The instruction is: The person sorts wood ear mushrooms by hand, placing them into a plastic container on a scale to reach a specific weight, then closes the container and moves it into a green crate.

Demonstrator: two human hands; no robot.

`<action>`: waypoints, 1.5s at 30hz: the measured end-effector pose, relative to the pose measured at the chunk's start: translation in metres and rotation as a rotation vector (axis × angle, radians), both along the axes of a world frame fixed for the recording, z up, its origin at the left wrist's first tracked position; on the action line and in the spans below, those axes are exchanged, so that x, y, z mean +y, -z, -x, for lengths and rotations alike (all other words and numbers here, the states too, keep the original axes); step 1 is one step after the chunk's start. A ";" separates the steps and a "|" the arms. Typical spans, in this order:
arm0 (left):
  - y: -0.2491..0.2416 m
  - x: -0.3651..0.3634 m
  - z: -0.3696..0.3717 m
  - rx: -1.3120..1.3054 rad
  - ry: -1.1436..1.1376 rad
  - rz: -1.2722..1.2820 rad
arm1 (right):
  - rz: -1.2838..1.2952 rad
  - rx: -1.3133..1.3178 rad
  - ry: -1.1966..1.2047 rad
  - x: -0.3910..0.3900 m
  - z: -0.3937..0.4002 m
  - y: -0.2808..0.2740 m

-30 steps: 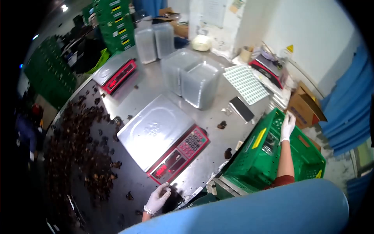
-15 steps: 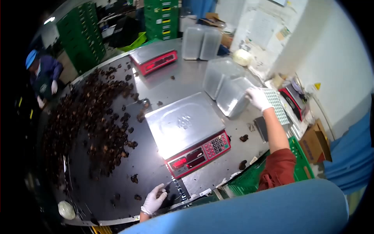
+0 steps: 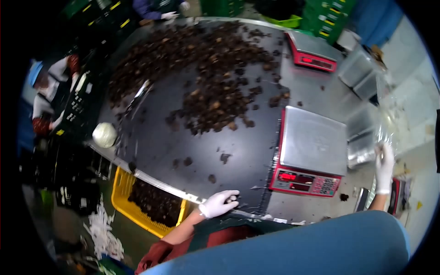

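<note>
My right hand (image 3: 384,168), in a white glove, is raised at the right, its fingers closed on a clear plastic container (image 3: 386,110) that looks blurred. Beside it stand more clear plastic containers (image 3: 361,149), stacked at the edge of the metal table. My left hand (image 3: 219,204), also gloved, rests at the table's front edge with fingers loosely curled and apart, nothing visible in them. Between my hands sits a red scale (image 3: 314,140) with a bare metal plate and a lit red display. Dark brown, mushroom-like pieces (image 3: 215,103) lie heaped beyond my left hand.
A second red scale (image 3: 314,50) stands at the far right. A yellow crate (image 3: 120,195) of dark pieces is below the table's left edge, near a whitish round bundle (image 3: 104,134). One person (image 3: 46,96) is at the left, another person's sleeve (image 3: 149,8) at the far side.
My view has swung left, bringing the yellow crate and another person into sight. My right hand has drawn a clear container away from the stack. My left hand stays by the front edge.
</note>
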State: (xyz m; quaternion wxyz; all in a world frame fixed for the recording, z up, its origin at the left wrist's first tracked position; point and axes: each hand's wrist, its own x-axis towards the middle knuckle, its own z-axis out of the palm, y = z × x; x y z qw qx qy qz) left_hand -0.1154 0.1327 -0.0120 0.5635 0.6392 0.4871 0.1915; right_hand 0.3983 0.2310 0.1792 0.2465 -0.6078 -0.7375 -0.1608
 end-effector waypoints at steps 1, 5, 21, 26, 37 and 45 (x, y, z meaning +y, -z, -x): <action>-0.007 0.001 0.002 0.052 0.002 -0.036 | 0.051 0.038 -0.023 -0.003 0.025 0.015; -0.010 -0.005 0.024 0.187 -0.051 -0.165 | 0.240 0.020 -0.231 -0.010 0.103 0.081; 0.047 0.071 0.135 0.701 -0.370 -0.616 | 0.566 0.390 -0.487 -0.005 0.321 0.139; 0.040 0.070 0.135 0.209 -0.664 -0.446 | 0.483 0.262 -0.477 0.014 0.402 0.215; 0.042 0.017 0.094 -1.444 -0.445 1.037 | 0.874 0.662 -0.756 -0.027 0.442 0.160; 0.030 0.026 0.148 -0.651 -0.812 0.422 | 0.788 0.222 -0.502 -0.023 0.437 0.204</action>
